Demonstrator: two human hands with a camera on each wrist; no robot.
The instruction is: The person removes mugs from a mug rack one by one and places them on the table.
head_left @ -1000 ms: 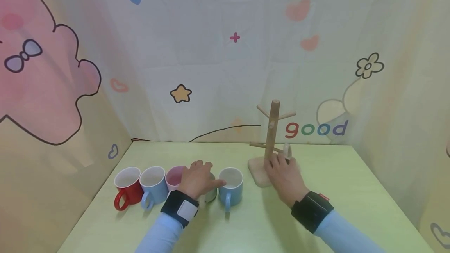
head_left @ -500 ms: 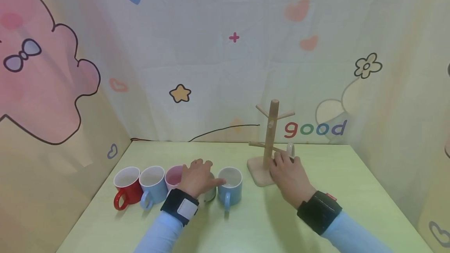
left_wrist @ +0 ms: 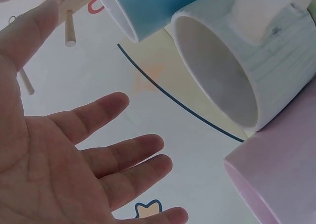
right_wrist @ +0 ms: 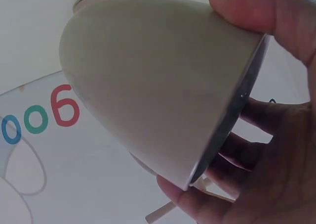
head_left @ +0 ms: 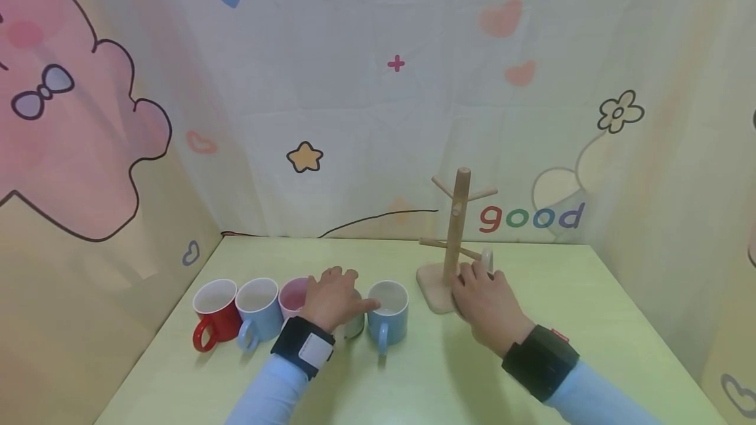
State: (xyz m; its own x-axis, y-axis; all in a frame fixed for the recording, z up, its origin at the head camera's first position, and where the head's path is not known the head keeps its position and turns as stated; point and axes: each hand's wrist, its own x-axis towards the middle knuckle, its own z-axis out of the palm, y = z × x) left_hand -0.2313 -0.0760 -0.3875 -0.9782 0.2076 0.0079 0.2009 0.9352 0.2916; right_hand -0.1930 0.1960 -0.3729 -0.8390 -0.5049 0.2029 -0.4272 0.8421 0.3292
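Note:
My right hand (head_left: 490, 307) grips a pale grey cup (right_wrist: 148, 75) with a dark inside by its rim, thumb on the outer wall and fingers at the mouth. In the head view my hand hides most of it, and its pale handle (head_left: 487, 260) shows beside a lower peg of the wooden mug tree (head_left: 457, 228). Whether the handle touches the peg I cannot tell. Over the row of mugs hovers my left hand (head_left: 333, 300), fingers spread and holding nothing. Below it are a pink mug (head_left: 292, 295) and a white-grey streaked mug (left_wrist: 217, 66), both partly hidden.
To the left stand a red mug (head_left: 220, 320) and a light blue mug (head_left: 262, 313). Another blue mug (head_left: 388, 320) is at the row's right end, handle toward me. A printed curtain (head_left: 354, 117) hangs behind the pale green table (head_left: 413, 392).
My right hand has shifted a little to the right and slightly nearer to me, with the cup still in its grip. The left hand stays where it was.

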